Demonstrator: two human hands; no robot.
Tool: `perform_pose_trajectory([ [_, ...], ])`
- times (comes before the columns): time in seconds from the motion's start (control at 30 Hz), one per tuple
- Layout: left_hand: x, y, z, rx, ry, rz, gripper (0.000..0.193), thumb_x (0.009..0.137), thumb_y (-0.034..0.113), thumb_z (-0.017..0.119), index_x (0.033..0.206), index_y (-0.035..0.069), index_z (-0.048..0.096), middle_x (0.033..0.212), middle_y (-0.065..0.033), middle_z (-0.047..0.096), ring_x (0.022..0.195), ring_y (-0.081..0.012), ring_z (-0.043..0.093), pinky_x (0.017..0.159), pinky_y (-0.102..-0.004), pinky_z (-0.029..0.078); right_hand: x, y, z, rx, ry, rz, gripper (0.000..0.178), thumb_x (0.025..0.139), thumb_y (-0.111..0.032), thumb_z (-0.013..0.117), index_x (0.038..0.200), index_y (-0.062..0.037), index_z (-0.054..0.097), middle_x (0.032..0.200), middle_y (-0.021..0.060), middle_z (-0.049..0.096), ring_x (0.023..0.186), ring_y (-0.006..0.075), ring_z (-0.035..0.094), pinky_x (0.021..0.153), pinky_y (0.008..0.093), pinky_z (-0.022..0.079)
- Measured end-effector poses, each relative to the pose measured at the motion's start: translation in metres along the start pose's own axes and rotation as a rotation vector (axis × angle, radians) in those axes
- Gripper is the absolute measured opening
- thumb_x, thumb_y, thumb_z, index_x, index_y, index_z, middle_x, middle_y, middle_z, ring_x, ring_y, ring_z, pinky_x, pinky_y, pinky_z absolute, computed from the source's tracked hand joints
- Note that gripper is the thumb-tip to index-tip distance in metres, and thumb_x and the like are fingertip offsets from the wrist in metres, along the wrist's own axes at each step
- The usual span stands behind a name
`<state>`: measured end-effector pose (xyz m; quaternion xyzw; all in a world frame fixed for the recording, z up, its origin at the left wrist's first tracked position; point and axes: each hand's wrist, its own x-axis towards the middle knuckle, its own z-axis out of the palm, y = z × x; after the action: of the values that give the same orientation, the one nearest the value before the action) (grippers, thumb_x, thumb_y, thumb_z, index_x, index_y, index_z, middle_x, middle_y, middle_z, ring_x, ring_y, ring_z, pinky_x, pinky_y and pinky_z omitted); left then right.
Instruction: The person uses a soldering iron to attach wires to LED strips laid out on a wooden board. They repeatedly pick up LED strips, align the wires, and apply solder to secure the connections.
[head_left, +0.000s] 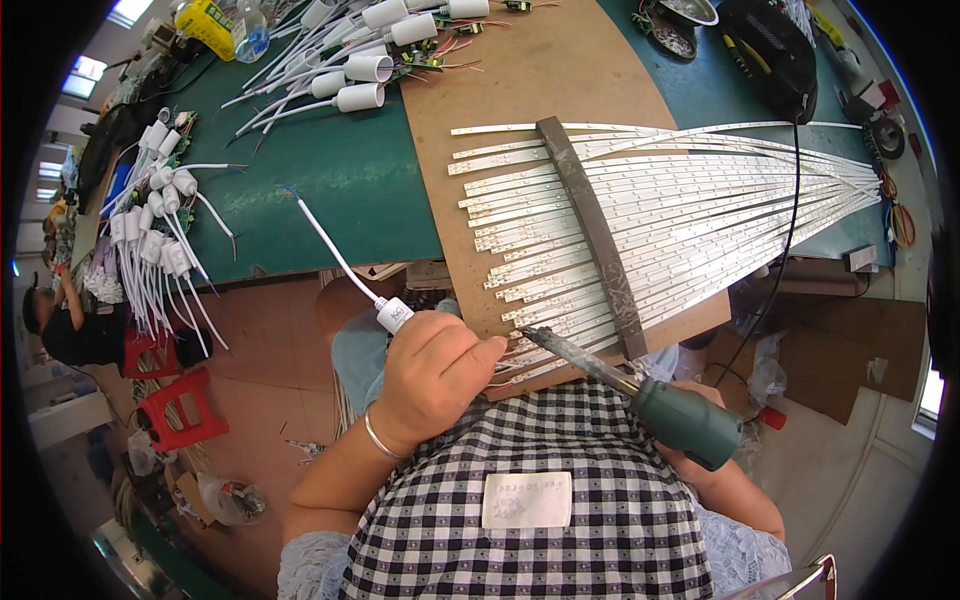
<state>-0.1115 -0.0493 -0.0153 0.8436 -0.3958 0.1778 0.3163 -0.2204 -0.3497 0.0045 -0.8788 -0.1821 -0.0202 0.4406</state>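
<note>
My left hand [440,372] is closed on a small white plastic housing [394,315], from which a white cable [338,252] with bare wire ends runs up and to the left. My left thumb and finger pinch together by the near ends of the LED strips [690,215]. In my right hand [704,392] is a soldering iron [688,424], its green handle hiding most of the fingers. The iron's dark tip points left, close to my left thumb and over the strip ends. Whether the tip touches a strip I cannot tell.
A dark bar [592,225] lies across the fanned strips on a brown board [540,60]. White housings with cables and circuit boards lie in piles [360,70] on the green table [330,170]. A black cord [797,190] crosses the strips. Red stools [182,408] and a person [70,325] are at left.
</note>
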Motion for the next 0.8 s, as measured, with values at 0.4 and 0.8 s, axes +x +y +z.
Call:
perform_pose_trajectory([
  [0.4,0.0018,-0.0006,-0.0006,0.031,-0.065,0.040,0.021,0.068,0.009,0.062,0.088,0.001,0.064,0.074,-0.0056,0.051,0.072,-0.0228,0.054,0.063,-0.0350,0.048,-0.0004,0.0023,-0.0019,0.065,-0.076,0.034,0.045,0.077,-0.012,0.071,0.116,0.0040,0.057,0.113,0.0174,0.061,0.098,0.0280,0.064,0.087,0.0341,0.051],
  [0.8,0.0024,-0.0012,-0.0028,0.032,-0.116,0.045,0.021,0.068,0.009,0.062,0.088,0.001,0.064,0.075,-0.0065,0.050,0.073,-0.0231,0.053,0.063,-0.0348,0.047,0.0010,0.0003,0.0039,0.045,-0.026,0.057,0.034,0.077,-0.016,0.068,0.105,0.0020,0.060,0.099,0.0140,0.063,0.088,0.0271,0.062,0.079,0.0359,0.049],
])
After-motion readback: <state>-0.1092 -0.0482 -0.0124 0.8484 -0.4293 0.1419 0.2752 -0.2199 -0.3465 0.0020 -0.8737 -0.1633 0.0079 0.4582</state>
